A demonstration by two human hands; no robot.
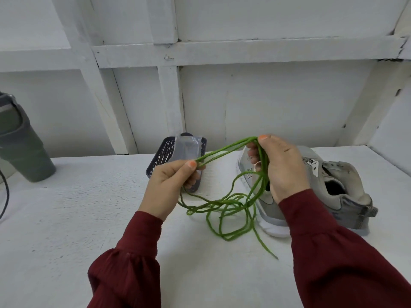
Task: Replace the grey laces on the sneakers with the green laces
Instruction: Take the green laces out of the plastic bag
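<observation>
Green laces hang in a loose tangle between my two hands, with loops and one end trailing onto the white table. My left hand pinches several strands between thumb and fingers. My right hand grips the laces higher up, a bundle of strands running taut from it to the left hand. A grey sneaker with a white sole stands behind my right hand, toe pointing away, partly hidden by the hand. I cannot see any grey laces on it.
A dark mesh basket holding a clear plastic pack sits behind my left hand. A grey-green tumbler stands at the far left with a dark cable beside it. A white panelled wall rises behind the white table.
</observation>
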